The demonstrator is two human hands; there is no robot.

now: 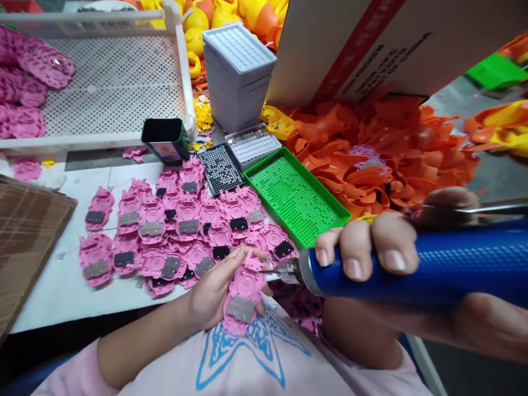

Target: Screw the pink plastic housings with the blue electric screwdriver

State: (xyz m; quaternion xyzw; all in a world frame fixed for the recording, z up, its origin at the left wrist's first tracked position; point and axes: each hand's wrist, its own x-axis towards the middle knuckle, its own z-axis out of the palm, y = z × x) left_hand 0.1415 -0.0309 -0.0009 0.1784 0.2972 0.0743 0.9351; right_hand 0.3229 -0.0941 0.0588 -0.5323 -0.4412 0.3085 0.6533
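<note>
My left hand [214,289] holds a pink plastic part [246,283] with a silver metal plate [240,308] screwed on its lower half. My right hand [371,253] is wrapped round a blue electric screwdriver [429,264]. The driver lies level, and its thin bit [268,271] points left, its tip at the upper right of the pink part. Left of and beyond my left hand, many similar pink parts [187,212] cover the white table [58,275], some with silver plates and some with black ones.
A green perforated tray [297,198], a black tray of small pieces [220,169] and a dark cup [164,144] stand beyond the parts. Stacked white trays [237,77], orange pieces [330,137] and a white crate [115,82] lie further back. Cardboard [33,236] is at left.
</note>
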